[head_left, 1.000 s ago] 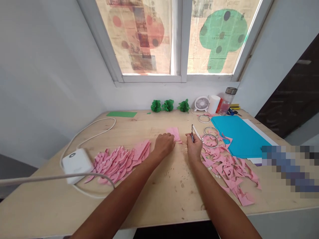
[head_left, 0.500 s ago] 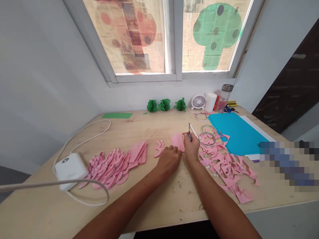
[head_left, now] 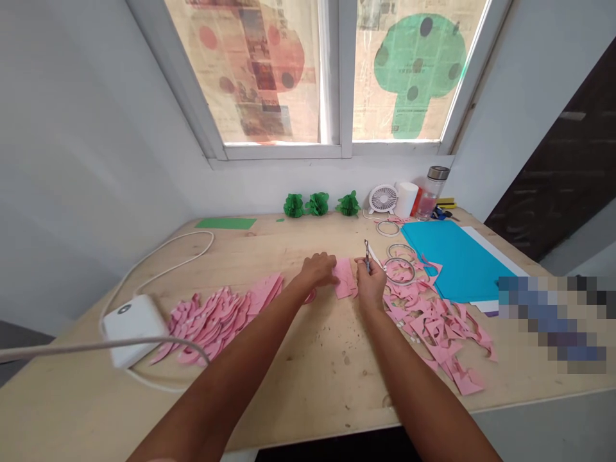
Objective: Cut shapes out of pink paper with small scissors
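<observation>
My right hand [head_left: 371, 282] is closed around a small pair of scissors [head_left: 367, 255], its blades pointing away from me. A pink paper piece [head_left: 344, 278] lies on the table just left of that hand. My left hand [head_left: 320, 269] is bent at the left edge of this paper, its fingertips by the paper's side; whether they pinch it is unclear. Under my left wrist a small pink cut piece [head_left: 310, 296] shows in part. A pile of pink cut shapes [head_left: 206, 324] lies to the left, partly behind my left forearm. Pink scraps [head_left: 440, 330] are heaped to the right.
A white device [head_left: 135, 328] with a looping cable is at the left. Blue sheets [head_left: 457, 260] and tape rings [head_left: 399, 271] lie at the right. Along the wall stand green paper ornaments [head_left: 317, 204], a small fan [head_left: 383, 199] and a glass bottle [head_left: 432, 192].
My left hand has moved up and slightly left, from the paper's lower left corner to its left edge, uncovering more of the paper. My right hand keeps the scissors in nearly the same place.
</observation>
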Motion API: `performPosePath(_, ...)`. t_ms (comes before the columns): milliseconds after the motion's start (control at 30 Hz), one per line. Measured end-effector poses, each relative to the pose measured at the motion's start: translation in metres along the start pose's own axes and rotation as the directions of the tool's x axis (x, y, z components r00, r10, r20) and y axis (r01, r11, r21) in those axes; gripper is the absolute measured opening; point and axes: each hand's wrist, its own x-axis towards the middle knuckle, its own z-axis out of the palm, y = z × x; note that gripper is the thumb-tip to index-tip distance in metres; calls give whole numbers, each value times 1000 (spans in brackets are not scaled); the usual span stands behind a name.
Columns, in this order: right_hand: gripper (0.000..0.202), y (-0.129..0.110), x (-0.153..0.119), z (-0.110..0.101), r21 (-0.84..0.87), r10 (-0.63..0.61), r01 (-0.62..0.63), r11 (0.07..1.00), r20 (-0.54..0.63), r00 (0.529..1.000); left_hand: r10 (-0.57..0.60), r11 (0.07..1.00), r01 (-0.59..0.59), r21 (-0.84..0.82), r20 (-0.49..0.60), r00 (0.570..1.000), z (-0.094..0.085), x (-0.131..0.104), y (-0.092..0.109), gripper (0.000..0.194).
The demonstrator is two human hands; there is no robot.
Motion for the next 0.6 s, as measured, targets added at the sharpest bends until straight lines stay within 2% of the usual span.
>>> performPosePath(233, 27, 2, -1, 0, -15, 19, -19, 1000, 17, 1000, -46, 999, 47, -21, 63, 997, -4, 9, 1, 58)
performPosePath(400, 25, -1, -3, 0, -25, -15, 15, 1000, 16, 1000, -60, 997, 64, -53, 73, 995, -8, 13, 1, 52)
performPosePath(600, 22, -3, -4, -1, -39, 9, -8, 999, 18, 1000, -92, 987, 91, -133, -2, 996, 2, 5, 0, 40)
